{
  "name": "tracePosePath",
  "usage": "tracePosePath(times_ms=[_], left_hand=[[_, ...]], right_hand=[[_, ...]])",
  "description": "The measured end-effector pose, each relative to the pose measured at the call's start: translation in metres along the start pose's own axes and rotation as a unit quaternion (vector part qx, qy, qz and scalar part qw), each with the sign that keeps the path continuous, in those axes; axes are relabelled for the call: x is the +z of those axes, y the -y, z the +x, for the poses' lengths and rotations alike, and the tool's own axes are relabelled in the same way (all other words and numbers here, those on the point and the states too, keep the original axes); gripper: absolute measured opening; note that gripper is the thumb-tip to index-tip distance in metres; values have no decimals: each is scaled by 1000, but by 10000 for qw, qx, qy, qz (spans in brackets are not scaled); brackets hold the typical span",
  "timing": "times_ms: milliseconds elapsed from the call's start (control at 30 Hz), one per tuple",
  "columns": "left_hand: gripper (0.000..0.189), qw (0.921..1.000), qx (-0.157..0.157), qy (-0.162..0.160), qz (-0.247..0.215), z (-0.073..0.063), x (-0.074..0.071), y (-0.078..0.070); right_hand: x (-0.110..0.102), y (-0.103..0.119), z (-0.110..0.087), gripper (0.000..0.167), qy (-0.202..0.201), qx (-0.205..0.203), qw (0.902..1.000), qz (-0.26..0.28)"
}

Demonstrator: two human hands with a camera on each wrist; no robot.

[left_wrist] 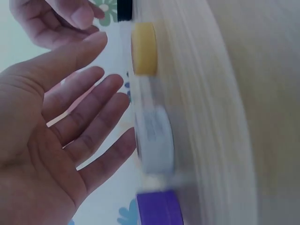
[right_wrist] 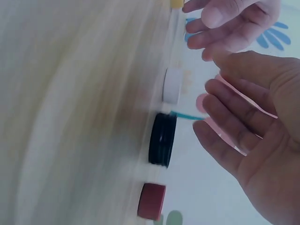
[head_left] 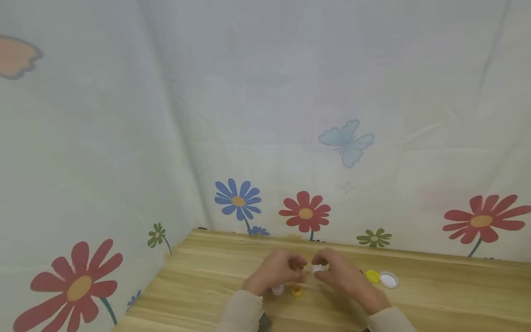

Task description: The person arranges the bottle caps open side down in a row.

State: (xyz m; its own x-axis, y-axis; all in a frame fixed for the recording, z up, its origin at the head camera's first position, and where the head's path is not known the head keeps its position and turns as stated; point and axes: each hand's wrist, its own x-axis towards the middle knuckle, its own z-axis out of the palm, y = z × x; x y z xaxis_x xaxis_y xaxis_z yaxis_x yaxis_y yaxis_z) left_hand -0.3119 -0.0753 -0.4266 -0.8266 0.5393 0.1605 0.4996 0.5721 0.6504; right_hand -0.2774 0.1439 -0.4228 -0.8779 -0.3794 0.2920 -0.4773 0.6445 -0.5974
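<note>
My left hand (head_left: pixel 279 269) hovers above the wood-look table with its fingers loosely bent and nothing in them. Small round caps stand beside it: a yellow-orange cap (left_wrist: pixel 145 48), a whitish clear-looking cap (left_wrist: pixel 156 140) and a purple cap (left_wrist: pixel 160 208). Facing it, my right hand (head_left: pixel 338 272) is also bare, its fingers spread in a soft curve. Close under those fingers is a white cap (right_wrist: pixel 172 86), and a black ridged cap (right_wrist: pixel 162 139) and a dark red cap (right_wrist: pixel 151 201) line up past it. In the head view, the hands hide part of this row.
Right of the right hand lie a yellow lid (head_left: pixel 372 276) and a white round lid (head_left: pixel 389 280) with a clear rim. The table (head_left: pixel 456 295) ends at a pale curtain (head_left: pixel 265 92) printed with flowers and a butterfly.
</note>
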Motion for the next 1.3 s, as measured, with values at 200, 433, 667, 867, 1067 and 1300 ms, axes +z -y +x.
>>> tracePosePath(times_ms=[200, 433, 667, 867, 1067, 1300], left_hand=[[28, 9997, -188, -52, 121, 5, 10, -7], [27, 9992, -329, -121, 211, 7, 17, -8], [26, 9987, -377, -211, 253, 11, 17, -12], [23, 9982, -354, -263, 397, 11, 17, -12], [21, 9995, -95, -172, 241, 9, 15, -11], [20, 9994, 187, -214, 174, 4, 7, -6]], right_hand=[[4, -7, -1, 21, -254, -104, 9996, -55], [10, -15, 3, 28, 183, -199, 9996, -109], [6, -15, 8, 26, 402, -16, 9992, -9], [7, -12, 10, 24, 408, 90, 9991, -93], [7, -14, 10, 14, 532, 257, 9982, -52], [3, -8, 7, 10, 327, 125, 9993, 164]])
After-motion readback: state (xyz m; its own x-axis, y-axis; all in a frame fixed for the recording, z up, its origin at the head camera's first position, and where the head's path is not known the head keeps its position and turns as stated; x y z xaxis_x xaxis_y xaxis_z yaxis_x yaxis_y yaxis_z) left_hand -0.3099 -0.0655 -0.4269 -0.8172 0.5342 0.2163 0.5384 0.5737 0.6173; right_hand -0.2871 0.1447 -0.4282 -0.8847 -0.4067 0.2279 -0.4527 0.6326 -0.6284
